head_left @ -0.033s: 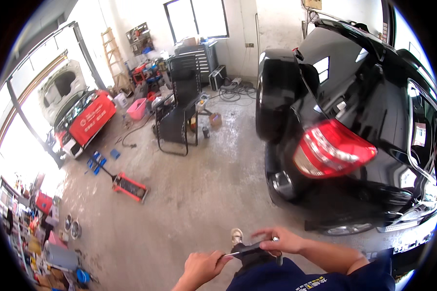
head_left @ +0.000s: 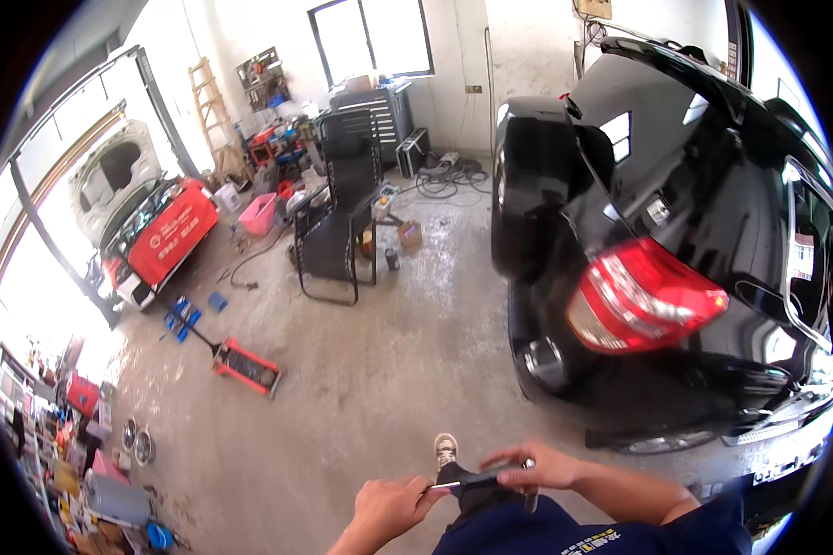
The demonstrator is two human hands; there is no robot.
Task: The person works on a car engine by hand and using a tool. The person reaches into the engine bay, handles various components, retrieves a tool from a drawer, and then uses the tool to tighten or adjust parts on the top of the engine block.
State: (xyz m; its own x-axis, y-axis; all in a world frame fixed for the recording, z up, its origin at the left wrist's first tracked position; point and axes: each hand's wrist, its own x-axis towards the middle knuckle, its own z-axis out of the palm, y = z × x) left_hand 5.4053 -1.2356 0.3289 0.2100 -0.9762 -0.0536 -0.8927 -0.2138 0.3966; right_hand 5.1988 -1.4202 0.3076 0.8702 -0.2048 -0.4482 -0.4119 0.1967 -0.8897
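Observation:
At the bottom centre my left hand (head_left: 389,504) is closed on a slim silver metal rod (head_left: 446,485), which points across toward my right hand (head_left: 541,467). My right hand is closed round a metal tool with a shiny upper end (head_left: 528,464) and a darker part hanging below the fingers. Some of its fingers are blurred, and the tool's exact kind is unclear. Both hands are low in front of my dark shirt, above my leg and a light shoe (head_left: 446,449).
A black car (head_left: 676,185) with its tail light nearby fills the right. Ahead stand a black folding chair (head_left: 329,245) and tool cabinet (head_left: 384,120). Left are a red floor jack (head_left: 248,365), a car with raised bonnet (head_left: 167,236) and cluttered shelving (head_left: 83,444). Cables (head_left: 449,180) lie behind.
The view has shifted slightly, so the black car sits a little lower and farther right. My shoe shows a little more. Both hands stay on the metal pieces.

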